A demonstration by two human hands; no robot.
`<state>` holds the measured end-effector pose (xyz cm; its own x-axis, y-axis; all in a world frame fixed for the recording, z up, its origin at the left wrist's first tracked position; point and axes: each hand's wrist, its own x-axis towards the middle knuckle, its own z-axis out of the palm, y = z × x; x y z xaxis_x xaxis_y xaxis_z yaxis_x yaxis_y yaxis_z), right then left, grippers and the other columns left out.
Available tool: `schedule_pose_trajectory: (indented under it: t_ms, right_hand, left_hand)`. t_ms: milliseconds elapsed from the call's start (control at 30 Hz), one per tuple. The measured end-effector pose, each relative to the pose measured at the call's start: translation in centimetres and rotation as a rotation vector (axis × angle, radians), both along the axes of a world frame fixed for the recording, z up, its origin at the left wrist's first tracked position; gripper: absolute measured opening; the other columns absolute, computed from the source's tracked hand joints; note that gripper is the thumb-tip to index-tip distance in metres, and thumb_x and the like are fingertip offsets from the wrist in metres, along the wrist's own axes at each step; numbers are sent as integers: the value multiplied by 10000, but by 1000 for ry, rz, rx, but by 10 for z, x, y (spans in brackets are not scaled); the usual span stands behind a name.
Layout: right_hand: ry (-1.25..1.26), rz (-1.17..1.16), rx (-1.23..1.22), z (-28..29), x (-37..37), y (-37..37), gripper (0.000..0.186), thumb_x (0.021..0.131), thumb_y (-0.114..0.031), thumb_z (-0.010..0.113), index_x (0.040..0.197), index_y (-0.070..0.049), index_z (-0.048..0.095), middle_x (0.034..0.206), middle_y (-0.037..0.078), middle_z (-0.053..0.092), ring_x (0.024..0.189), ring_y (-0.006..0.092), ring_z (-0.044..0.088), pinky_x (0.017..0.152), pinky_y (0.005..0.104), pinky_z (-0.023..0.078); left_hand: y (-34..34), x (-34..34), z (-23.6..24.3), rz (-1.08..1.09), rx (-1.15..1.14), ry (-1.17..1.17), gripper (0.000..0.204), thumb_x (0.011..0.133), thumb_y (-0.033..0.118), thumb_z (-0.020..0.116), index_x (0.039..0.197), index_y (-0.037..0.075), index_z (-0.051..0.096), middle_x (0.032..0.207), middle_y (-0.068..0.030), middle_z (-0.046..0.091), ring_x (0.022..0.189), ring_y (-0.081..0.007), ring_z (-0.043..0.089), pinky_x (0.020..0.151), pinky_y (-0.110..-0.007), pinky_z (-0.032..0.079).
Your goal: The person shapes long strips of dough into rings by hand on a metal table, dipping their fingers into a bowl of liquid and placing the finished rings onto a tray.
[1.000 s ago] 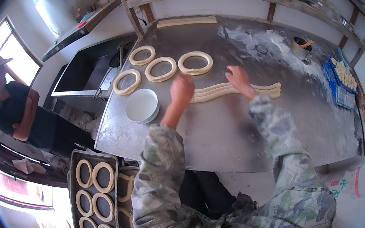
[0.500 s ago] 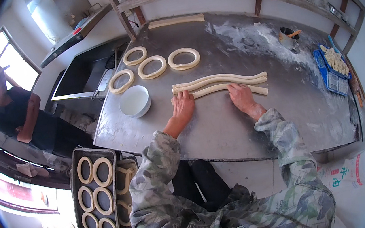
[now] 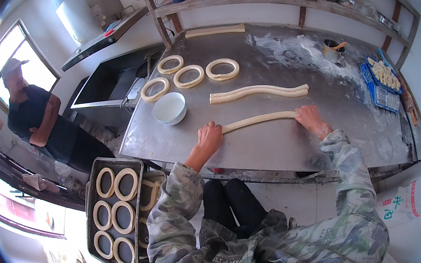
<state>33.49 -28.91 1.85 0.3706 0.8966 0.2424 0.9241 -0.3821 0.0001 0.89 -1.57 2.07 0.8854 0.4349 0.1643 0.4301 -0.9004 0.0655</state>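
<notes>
Over the near part of the metal surface [image 3: 270, 150], in the head view, a dough strip [image 3: 258, 120] is spanning from the left hand [image 3: 208, 137] to the right hand [image 3: 313, 120], both gripping its ends, curled closed. Pulling too hard or unevenly could be thinning or tearing it; other dough [image 3: 259, 92] is lying beyond.

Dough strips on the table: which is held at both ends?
The frontmost strip, stretched between the left hand and right hand; the other strips lie farther back, untouched.

Left hand [image 3: 208, 138] and right hand [image 3: 313, 121] held the ends of 1 dough strip [image 3: 258, 120]; 4 dough rings [image 3: 223, 77] lay near a bowl [image 3: 173, 119].
</notes>
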Motion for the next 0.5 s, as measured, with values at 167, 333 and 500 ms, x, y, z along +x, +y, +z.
schedule_pose_trajectory:
  t_ms: [167, 333, 500]
  right_hand:
    - [171, 18, 58, 11, -67, 12, 214, 804, -268, 693, 866, -64, 676, 849, 148, 708, 827, 384, 683, 723, 523, 528]
    - [230, -17, 78, -4, -109, 17, 326, 773, -231, 730, 1030, -39, 671, 868, 194, 704, 809, 405, 677, 729, 521, 536]
    - [1144, -62, 284, 8, -149, 27, 343, 797, -194, 695, 1107, -48, 683, 838, 180, 708, 778, 408, 679, 697, 507, 539]
  left_hand:
    - [1, -42, 7, 172, -68, -7, 204, 834, 203, 630, 947, 63, 728, 1024, -198, 670, 942, -384, 685, 795, -497, 544]
    - [0, -70, 6, 266, -169, 35, 324, 812, 295, 682, 1018, 49, 731, 975, -208, 715, 936, -360, 700, 831, -481, 554]
    - [-36, -46, -14, 254, -540, -222, 465, 810, 282, 708, 1228, 81, 677, 948, -182, 735, 911, -372, 698, 841, -462, 556]
